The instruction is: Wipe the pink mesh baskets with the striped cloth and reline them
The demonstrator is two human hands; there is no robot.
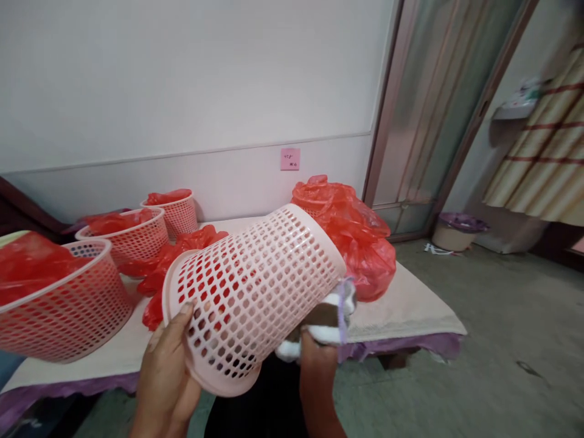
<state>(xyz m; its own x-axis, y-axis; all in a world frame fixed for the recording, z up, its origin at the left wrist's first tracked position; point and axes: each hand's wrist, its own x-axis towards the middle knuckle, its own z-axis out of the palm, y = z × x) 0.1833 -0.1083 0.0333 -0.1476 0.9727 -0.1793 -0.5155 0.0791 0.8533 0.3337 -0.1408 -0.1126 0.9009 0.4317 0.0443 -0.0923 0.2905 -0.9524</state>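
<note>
A pink perforated plastic basket (262,280) is tilted on its side in front of me, above the edge of a low covered table. My left hand (166,359) grips its rim at the left, thumb on the outside. Against the lower right side of the basket, my right hand (317,359) is closed on a brown and white striped cloth (326,319) with a purple edge. Some of the right fingers are hidden by the cloth. Behind the basket lies a crumpled red plastic bag (182,252).
At the left stand pink baskets with red bags, a large one (68,313) nearest. Red bagged goods (365,243) sit at the back right of the table (410,304). A pink note (290,159) is on the wall. A lined bin (456,234) stands on the floor.
</note>
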